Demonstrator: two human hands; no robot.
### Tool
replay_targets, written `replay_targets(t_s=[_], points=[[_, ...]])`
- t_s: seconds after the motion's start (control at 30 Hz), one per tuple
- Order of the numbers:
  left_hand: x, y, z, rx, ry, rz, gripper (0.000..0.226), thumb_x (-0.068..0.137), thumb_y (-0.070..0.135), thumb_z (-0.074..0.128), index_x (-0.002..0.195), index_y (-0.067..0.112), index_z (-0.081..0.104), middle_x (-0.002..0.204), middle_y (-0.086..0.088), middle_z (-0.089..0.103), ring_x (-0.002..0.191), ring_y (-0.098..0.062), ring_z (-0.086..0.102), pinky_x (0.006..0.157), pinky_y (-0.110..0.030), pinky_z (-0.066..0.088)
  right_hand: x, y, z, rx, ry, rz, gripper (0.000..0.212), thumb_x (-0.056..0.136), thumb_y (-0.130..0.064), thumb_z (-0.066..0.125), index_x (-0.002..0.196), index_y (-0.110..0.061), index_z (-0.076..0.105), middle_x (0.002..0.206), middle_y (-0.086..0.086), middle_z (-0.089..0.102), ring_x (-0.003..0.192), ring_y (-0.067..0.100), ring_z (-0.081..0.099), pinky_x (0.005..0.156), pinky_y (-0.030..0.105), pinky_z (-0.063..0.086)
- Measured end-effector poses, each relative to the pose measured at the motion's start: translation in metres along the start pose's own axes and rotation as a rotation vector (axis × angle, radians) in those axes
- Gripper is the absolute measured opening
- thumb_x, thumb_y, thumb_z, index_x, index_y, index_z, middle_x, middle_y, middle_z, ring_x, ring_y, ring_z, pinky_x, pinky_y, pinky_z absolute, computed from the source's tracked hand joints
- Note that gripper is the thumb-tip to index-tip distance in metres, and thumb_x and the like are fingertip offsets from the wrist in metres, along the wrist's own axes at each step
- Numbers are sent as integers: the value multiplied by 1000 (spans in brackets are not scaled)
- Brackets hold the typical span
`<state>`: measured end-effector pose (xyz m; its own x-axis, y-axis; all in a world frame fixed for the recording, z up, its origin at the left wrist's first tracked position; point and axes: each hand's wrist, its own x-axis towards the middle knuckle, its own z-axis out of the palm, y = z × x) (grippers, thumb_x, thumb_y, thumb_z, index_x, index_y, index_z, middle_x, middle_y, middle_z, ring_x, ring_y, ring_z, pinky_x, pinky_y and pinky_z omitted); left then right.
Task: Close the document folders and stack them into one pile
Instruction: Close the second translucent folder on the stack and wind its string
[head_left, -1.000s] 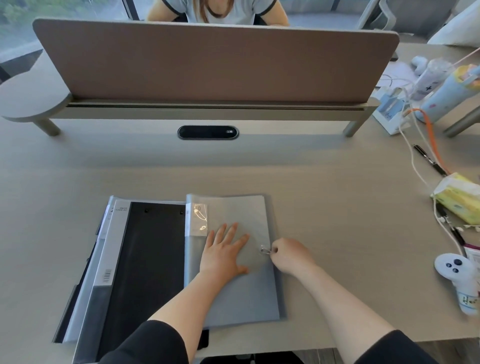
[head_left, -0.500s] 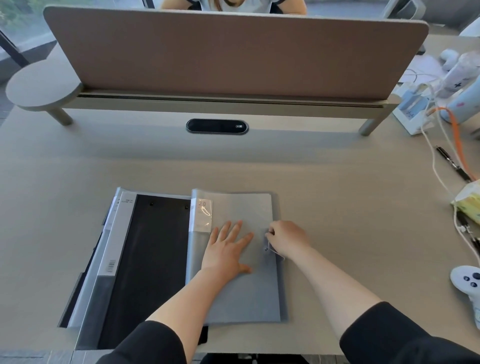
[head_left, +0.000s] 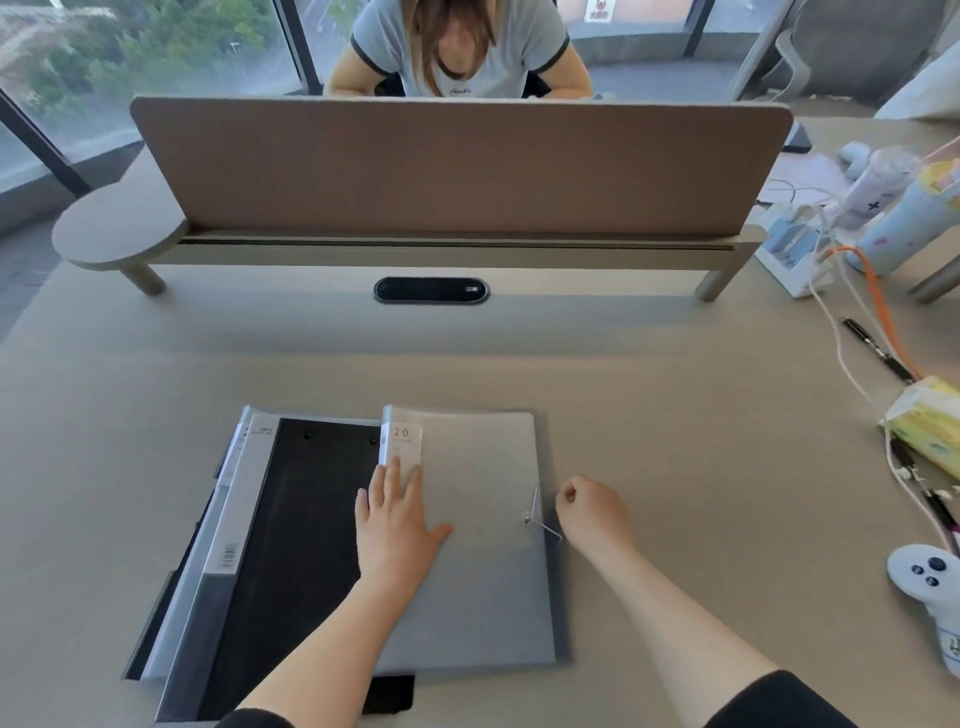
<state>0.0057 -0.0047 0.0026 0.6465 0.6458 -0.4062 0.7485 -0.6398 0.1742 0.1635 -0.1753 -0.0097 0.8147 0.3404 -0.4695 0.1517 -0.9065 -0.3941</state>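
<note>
Item one, the desk (head_left: 675, 467): a beige top filling my view, with a brown divider screen (head_left: 457, 166) standing across twelve o'clock; since a second ago the camera has tipped up, so a seated person (head_left: 457, 47) behind the screen shows more fully. Item two, the black folder (head_left: 291, 561): lying open at eight o'clock of centre, its pale spine strip with a barcode along its left side, unmoved from the earlier frames. Item three, the grey folder (head_left: 483, 545): closed, flat at six o'clock of centre, overlapping the black folder's right edge, a label reading "20" at its upper left corner; its place has not changed. Item four, my left hand (head_left: 397, 525): open, palm down, fingers together, pressed flat on the grey folder's spine side; it has slid toward nine o'clock from the cover's middle. Item five, my right hand (head_left: 592, 514): loosely curled shut, empty, resting on the desk just off the folder's three o'clock edge; earlier it pinched the elastic cord on the cover. Item six, the elastic cord (head_left: 537, 519): now released, lying bent near the grey folder's right edge. Item seven, a white controller (head_left: 924, 577) at four o'clock, a tissue pack (head_left: 930, 421) at three o'clock.
</note>
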Motion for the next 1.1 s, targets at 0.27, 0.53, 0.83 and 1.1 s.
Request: replay_targets(t_s=[0.27, 0.53, 0.83, 1.1], points=[[-3, -10, -17, -493, 40, -419, 76, 87, 38, 74, 148, 5, 42, 140, -18, 51, 132, -38, 46, 102, -47, 44, -5, -9, 6, 93, -21, 90, 25, 84, -11, 50, 60, -14, 48, 72, 15, 65, 70, 32, 50, 59, 34, 32], [1, -12, -23, -920, -7, -491, 38, 78, 33, 78, 102, 7, 64, 105, -10, 70, 92, -30, 71, 78, -41, 60, 0, -2, 9, 201, -43, 141, 16, 77, -7, 52, 67, 2, 60, 75, 28, 61, 64, 38, 50, 56, 33, 30], [-16, -5, -36, -1308, -6, -385, 20, 94, 10, 68, 113, 12, 63, 100, -10, 74, 83, -24, 70, 75, -37, 59, -9, 4, 0, 385, -83, 101, 14, 89, -26, 59, 86, -16, 69, 87, 6, 72, 84, 28, 67, 71, 31, 50], [-29, -13, -59, -1365, 101, -327, 13, 95, 13, 69, 106, 17, 67, 95, -6, 75, 80, -21, 71, 70, -35, 58, 6, -13, 3, 540, -150, 34, 11, 91, -22, 55, 87, -14, 60, 83, 8, 59, 79, 21, 54, 69, 30, 37]])
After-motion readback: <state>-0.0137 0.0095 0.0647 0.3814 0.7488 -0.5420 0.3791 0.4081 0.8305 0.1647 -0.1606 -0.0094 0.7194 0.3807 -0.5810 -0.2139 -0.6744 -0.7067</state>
